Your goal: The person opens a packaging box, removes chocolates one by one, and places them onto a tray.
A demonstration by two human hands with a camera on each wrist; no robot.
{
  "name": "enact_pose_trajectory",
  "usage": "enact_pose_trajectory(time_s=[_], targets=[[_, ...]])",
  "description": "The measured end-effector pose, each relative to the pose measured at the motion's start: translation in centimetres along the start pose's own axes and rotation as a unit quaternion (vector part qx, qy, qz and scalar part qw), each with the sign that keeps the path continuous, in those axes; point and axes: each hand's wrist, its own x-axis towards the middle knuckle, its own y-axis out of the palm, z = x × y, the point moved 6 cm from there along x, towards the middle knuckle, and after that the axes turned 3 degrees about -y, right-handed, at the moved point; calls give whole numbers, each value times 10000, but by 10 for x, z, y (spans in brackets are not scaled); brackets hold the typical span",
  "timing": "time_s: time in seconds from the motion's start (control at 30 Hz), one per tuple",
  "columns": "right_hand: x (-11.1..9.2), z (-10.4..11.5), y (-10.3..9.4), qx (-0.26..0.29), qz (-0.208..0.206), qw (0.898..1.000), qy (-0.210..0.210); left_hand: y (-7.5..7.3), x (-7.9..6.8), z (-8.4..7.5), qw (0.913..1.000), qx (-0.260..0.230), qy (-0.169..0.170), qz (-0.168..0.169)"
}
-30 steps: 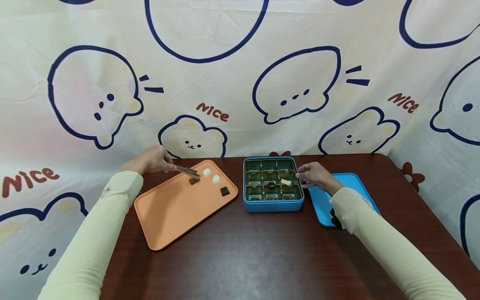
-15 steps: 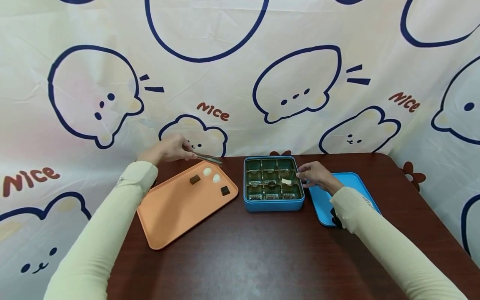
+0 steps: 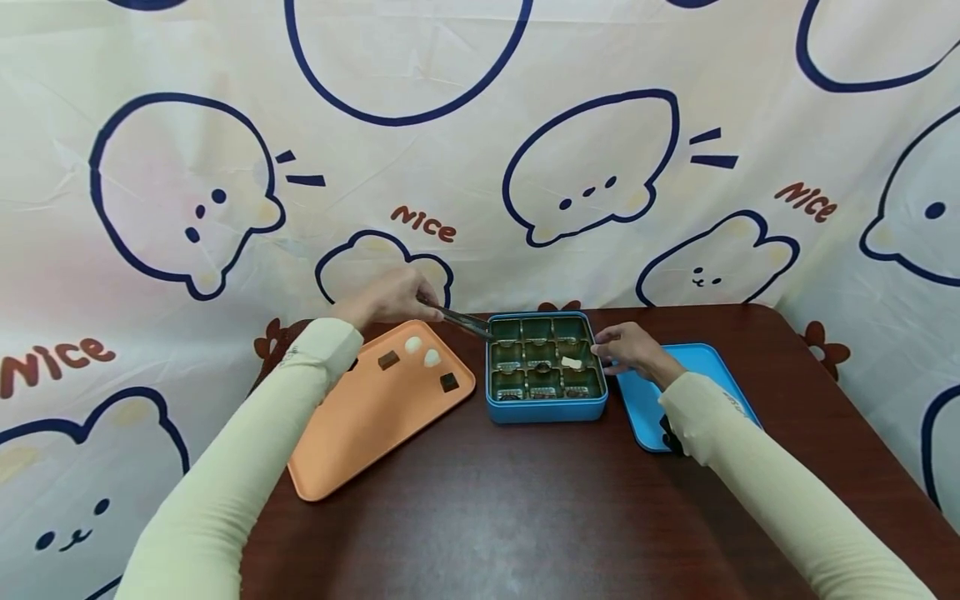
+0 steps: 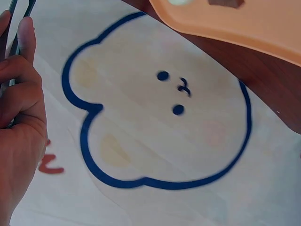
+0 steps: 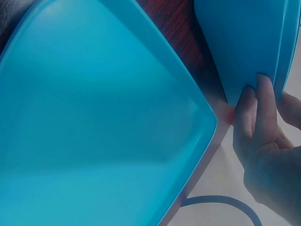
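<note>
My left hand (image 3: 397,298) grips metal tongs (image 3: 465,322), whose tips reach the back left rim of the blue box (image 3: 547,412). Whether the tips hold anything is too small to tell. Inside the box, a gold-coloured insert (image 3: 522,342) is split into several compartments; a white piece (image 3: 572,363) sits in the right one of the middle row. My right hand (image 3: 632,350) holds the box's right side, and in the right wrist view its fingertips (image 5: 264,87) press the outer wall with the thumb near the rim. The left wrist view shows the left hand (image 4: 21,103) curled round the tongs.
Left of the box lies an orange tray (image 3: 360,433) bearing a brown block (image 3: 388,360), two white pieces (image 3: 432,357) and a dark block (image 3: 448,382). A blue lid-like tray (image 3: 645,417) lies under the right forearm. A printed cloth (image 3: 480,167) hangs behind the table's back edge.
My left hand has lifted the tongs off the brown block on the orange tray and carried them right to the box. The right hand has stayed at the box's side.
</note>
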Motion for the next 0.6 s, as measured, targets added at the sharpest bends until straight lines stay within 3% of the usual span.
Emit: enact_pose_trajectory(time_s=[0.2,0.6], targets=[[0,1,0,-7,6,10000,-13,11,15,-19,9994,124,333,42],[0,0,0,-47,-45,10000,-35,28,34,-42,9990,267,205,307]])
